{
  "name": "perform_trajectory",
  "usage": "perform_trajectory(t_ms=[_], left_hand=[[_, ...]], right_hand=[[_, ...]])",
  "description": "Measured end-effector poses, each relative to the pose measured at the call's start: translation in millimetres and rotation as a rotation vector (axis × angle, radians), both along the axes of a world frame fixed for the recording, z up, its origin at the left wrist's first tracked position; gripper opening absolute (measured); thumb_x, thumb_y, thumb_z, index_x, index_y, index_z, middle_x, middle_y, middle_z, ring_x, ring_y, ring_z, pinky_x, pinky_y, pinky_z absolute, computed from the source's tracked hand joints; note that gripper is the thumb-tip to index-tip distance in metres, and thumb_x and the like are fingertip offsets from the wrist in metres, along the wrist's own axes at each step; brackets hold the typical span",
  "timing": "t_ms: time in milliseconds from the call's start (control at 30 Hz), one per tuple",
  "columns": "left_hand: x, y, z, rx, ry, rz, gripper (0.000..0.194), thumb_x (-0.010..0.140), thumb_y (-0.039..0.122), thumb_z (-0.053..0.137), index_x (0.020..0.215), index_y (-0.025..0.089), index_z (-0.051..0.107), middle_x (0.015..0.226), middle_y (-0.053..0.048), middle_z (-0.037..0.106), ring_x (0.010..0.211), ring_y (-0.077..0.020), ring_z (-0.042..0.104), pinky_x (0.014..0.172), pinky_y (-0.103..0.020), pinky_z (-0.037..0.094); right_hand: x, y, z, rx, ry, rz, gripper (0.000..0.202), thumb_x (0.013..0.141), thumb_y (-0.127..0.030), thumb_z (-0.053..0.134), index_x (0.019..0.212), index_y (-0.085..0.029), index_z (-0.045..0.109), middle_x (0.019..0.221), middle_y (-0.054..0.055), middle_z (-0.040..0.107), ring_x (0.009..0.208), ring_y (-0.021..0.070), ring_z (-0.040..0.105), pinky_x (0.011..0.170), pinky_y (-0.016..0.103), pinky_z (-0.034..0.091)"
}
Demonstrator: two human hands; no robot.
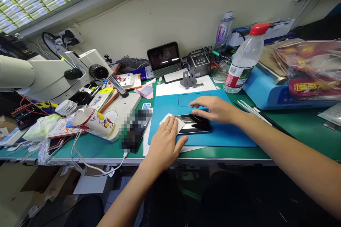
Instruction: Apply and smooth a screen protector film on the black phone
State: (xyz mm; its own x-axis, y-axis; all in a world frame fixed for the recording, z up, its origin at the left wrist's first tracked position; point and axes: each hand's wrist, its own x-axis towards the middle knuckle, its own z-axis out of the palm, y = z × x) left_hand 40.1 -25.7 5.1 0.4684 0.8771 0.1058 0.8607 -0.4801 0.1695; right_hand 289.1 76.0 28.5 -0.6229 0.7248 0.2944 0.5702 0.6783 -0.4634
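A dark glossy phone lies flat on the blue mat, its screen reflecting light. My left hand rests palm down on a white cloth or tissue, which covers the phone's left end; its fingers lie flat and the thumb stands apart. Over the phone's upper right edge is my right hand, with fingers curved and apart and nothing between them. Whether its fingertips touch the phone cannot be made out. A thin dark outline of a rectangle shows on the mat behind the phone.
Left of the mat are a second phone on a cable, a tipped bottle and a microscope. Behind stand a small screen and a black device. A red-capped bottle and blue machine are at right.
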Motion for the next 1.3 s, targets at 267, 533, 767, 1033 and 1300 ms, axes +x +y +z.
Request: perform_trajectory(t_ms=[267, 533, 767, 1033, 1300], left_hand=[[-13, -21, 2.0, -0.019, 0.012, 0.03, 0.067, 0.107, 0.049, 0.034, 0.158, 0.006, 0.028, 0.166, -0.019, 0.022, 0.156, -0.0297, 0.018, 0.124, -0.05, 0.032], [-13, -12, 1.9, -0.018, 0.039, 0.056, 0.067, 0.107, 0.049, 0.035, 0.156, 0.003, 0.032, 0.163, -0.021, 0.03, 0.154, -0.0317, 0.024, 0.123, -0.051, 0.033], [-28, -15, 9.4, -0.048, 0.018, 0.045, 0.064, 0.107, 0.049, 0.035, 0.155, 0.006, 0.036, 0.163, -0.017, 0.034, 0.155, -0.0306, 0.023, 0.123, -0.051, 0.033], [-36, -18, 8.8, -0.035, -0.007, -0.004, 0.06, 0.108, 0.048, 0.032, 0.155, 0.01, 0.038, 0.163, -0.014, 0.036, 0.155, -0.0313, 0.023, 0.125, -0.048, 0.03], [-26, -16, 14.8, 0.011, -0.007, 0.064, 0.05, 0.107, 0.046, 0.036, 0.146, 0.021, 0.053, 0.149, -0.019, 0.048, 0.152, -0.0381, 0.029, 0.119, -0.053, 0.036]], right_hand=[[14, -4, -6.1, -0.108, -0.044, 0.025, 0.061, 0.083, -0.072, 0.06, 0.113, -0.02, 0.067, 0.103, 0.012, 0.072, 0.089, 0.0293, 0.066, 0.075, 0.041, 0.051], [2, -13, -9.6, -0.025, -0.212, 0.126, 0.071, 0.076, -0.072, 0.068, 0.12, -0.017, 0.064, 0.113, 0.015, 0.062, 0.099, 0.0339, 0.057, 0.084, 0.05, 0.049], [-1, -11, -11.5, -0.059, -0.162, 0.112, 0.062, 0.076, -0.062, 0.072, 0.118, -0.018, 0.063, 0.11, 0.014, 0.062, 0.1, 0.0333, 0.057, 0.083, 0.048, 0.051], [-5, -10, -8.7, -0.091, -0.17, 0.084, 0.062, 0.075, -0.061, 0.073, 0.119, -0.019, 0.063, 0.112, 0.014, 0.061, 0.101, 0.0336, 0.058, 0.081, 0.048, 0.051], [-4, -6, -8.4, -0.19, -0.099, 0.075, 0.068, 0.082, -0.073, 0.061, 0.122, -0.018, 0.063, 0.115, 0.015, 0.062, 0.109, 0.0356, 0.056, 0.089, 0.051, 0.049]])
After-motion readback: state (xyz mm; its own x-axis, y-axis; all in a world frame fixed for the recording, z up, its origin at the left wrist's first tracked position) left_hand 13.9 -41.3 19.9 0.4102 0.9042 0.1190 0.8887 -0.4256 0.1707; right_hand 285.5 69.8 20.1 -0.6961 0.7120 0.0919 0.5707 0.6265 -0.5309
